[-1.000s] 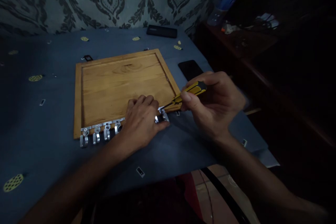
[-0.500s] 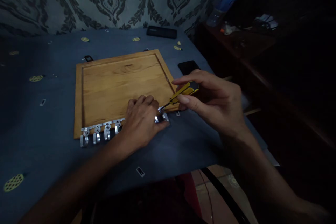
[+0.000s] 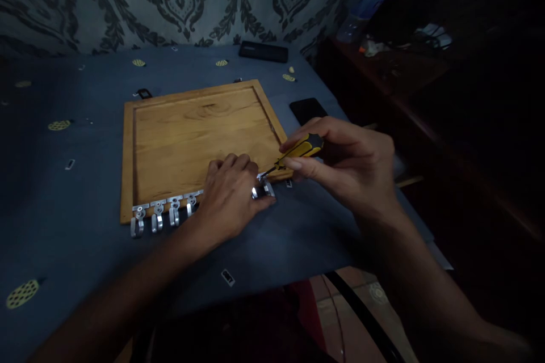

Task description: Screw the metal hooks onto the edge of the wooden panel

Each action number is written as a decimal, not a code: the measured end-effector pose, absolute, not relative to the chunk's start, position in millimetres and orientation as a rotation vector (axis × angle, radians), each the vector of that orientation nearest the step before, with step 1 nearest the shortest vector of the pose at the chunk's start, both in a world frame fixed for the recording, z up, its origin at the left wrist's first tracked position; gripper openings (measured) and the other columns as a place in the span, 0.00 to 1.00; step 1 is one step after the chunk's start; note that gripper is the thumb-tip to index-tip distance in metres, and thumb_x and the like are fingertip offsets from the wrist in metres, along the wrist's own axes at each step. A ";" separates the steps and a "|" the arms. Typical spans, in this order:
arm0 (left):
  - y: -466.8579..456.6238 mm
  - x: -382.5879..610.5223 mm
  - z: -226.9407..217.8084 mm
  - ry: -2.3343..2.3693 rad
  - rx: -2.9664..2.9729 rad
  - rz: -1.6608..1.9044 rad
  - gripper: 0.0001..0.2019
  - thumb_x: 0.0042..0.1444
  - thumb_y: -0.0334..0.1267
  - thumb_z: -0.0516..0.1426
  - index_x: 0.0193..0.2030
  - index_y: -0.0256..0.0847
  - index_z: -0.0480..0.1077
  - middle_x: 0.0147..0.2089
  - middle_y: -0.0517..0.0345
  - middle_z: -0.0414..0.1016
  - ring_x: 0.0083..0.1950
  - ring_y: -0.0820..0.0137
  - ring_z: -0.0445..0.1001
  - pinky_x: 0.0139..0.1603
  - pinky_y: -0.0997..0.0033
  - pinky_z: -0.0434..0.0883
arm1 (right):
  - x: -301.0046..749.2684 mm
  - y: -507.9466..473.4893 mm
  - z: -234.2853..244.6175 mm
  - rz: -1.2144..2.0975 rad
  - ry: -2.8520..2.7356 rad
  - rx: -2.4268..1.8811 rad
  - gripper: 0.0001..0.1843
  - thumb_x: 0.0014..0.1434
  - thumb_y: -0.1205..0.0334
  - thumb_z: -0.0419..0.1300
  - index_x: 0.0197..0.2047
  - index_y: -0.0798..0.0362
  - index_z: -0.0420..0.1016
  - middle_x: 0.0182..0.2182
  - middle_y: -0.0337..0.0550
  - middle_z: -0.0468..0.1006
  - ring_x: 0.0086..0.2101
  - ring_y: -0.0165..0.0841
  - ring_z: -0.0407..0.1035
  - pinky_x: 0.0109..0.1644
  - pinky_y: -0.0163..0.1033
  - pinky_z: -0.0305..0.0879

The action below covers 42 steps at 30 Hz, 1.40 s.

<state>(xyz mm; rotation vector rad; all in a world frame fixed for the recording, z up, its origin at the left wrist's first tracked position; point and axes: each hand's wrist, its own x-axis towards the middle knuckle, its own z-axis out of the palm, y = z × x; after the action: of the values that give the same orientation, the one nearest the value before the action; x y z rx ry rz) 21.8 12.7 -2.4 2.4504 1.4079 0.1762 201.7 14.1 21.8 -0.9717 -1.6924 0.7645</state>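
Observation:
In the head view, a yellow-and-black screwdriver (image 3: 301, 150) is pinched between the thumb and fingers of my right hand (image 3: 355, 161). It slants down to the left, its tip meeting the right end of a metal hook rail (image 3: 158, 211). The rail, with several silvery double hooks, runs along the near edge of a framed wooden board (image 3: 191, 136). My left hand (image 3: 227, 195) grips the rail over its middle and right part, fingers bent onto the board and thumb by the last hook. This hand hides several hooks. Any screw under the tip is too small to make out.
A blue patterned cloth (image 3: 68, 198) covers the table. Behind the board lies a black phone-like slab (image 3: 264, 51); another dark flat object (image 3: 307, 110) is right of it. A black hanger loop (image 3: 144, 93) shows at the board's far edge. Dark wooden furniture (image 3: 395, 96) stands at right.
My right hand has turned the screwdriver handle slightly and its fingers have shifted on it. The tip stays at the rail. My left hand and the board keep their places.

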 end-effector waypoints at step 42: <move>12.8 21.0 -3.6 1.395 2.433 0.189 0.17 0.59 0.49 0.65 0.47 0.38 0.74 0.52 0.50 0.76 0.56 0.52 0.71 0.54 0.52 0.66 | 191.3 15.3 17.5 0.558 -1.630 -1.016 0.11 0.50 0.59 0.76 0.35 0.48 0.80 0.29 0.34 0.76 0.25 0.26 0.68 0.26 0.35 0.66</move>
<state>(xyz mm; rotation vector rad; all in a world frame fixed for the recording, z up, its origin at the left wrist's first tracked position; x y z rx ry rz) 21.0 12.8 -3.6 2.4326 1.3954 0.1892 191.3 15.3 17.5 -1.0160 -1.6302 0.5584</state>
